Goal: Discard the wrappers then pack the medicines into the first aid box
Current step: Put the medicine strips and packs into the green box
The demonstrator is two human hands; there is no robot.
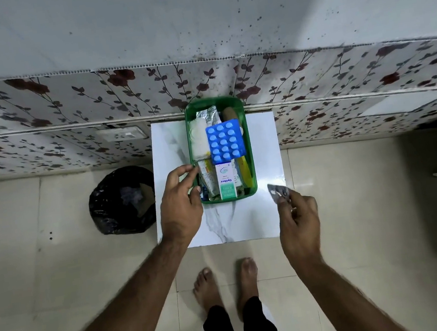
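Observation:
A green first aid box [247, 144] stands on a small white marble-patterned table [248, 217]. On top of its contents lies a blue blister pack [225, 141], with a white and green medicine carton [226, 181], white gauze [198, 140] and a foil strip [208, 115] around it. My left hand [181, 202] hovers at the box's near left corner, fingers spread, touching the rim area with nothing held. My right hand [299, 218] is to the right of the box, pinching a small silver foil wrapper [278, 192] between the fingertips.
A bin lined with a black bag [122, 202] sits on the tiled floor just left of the table. A floral-patterned wall [61, 109] runs behind the table. My bare feet [226, 283] stand in front of the table.

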